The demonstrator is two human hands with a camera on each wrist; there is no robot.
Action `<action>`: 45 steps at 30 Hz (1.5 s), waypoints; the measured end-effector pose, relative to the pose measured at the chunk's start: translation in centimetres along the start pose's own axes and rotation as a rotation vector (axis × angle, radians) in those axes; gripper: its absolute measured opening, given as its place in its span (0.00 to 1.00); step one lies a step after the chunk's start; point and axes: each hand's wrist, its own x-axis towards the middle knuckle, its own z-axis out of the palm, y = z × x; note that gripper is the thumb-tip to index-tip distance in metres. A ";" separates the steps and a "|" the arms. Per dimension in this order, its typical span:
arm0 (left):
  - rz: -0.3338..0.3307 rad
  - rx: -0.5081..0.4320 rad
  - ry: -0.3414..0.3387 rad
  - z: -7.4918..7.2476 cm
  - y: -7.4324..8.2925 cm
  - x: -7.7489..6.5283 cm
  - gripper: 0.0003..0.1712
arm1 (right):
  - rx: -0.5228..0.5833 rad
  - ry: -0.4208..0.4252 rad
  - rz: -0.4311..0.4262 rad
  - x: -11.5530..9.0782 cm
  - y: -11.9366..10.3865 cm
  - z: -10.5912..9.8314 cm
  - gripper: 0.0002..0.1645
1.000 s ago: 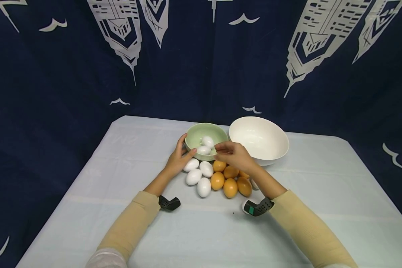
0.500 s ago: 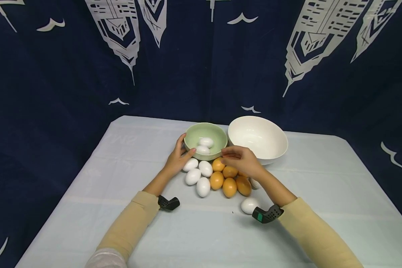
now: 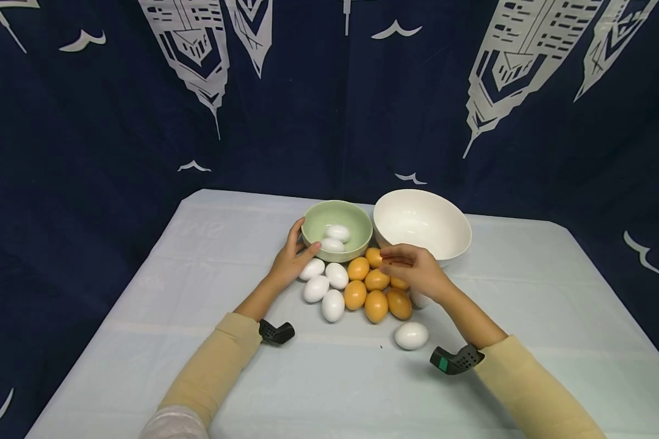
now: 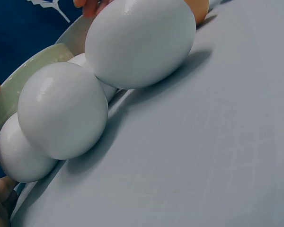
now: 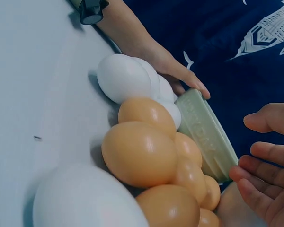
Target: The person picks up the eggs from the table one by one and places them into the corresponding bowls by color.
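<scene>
My left hand (image 3: pixel 290 263) holds the light green bowl (image 3: pixel 314 222) by its left side, the thumb at the near rim. Two white eggs (image 3: pixel 337 233) lie inside this bowl. To the right, my right hand (image 3: pixel 420 273) hovers over the brown eggs (image 3: pixel 376 306) with nothing in its grasp. The right wrist view shows its fingers (image 5: pixel 262 171) spread and loosely bent near the bowl's outer wall. Several white eggs (image 3: pixel 332 306) sit in front of the bowl, against the brown ones. Another white egg (image 3: pixel 419 299) is partly hidden below my right hand.
A larger white bowl (image 3: pixel 423 222) stands at the back, right of the green one. One white egg (image 3: pixel 411 336) lies apart, nearer the front. White cloth covers the table (image 3: pixel 225 244), with a dark blue patterned curtain (image 3: pixel 307 122) behind.
My right hand has drawn back from the green bowl toward the right, uncovering a brown egg and the lone white egg. The two eggs in the bowl have shifted slightly. My left hand stays put.
</scene>
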 end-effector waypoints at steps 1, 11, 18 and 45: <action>0.001 0.000 0.000 0.0 0.0 0.0 0.42 | 0.004 0.003 0.003 -0.2 0.2 -0.2 0.26; -0.006 -0.005 0.003 0.0 0.1 0.0 0.42 | 0.049 0.012 0.033 -2.2 1.7 -1.6 0.27; -0.011 0.004 0.001 0.0 0.1 0.0 0.42 | 0.064 0.024 0.016 -3.2 2.3 -2.0 0.26; 0.005 0.006 0.000 0.0 0.0 0.0 0.42 | -0.001 0.126 -0.052 -5.0 8.0 -2.4 0.33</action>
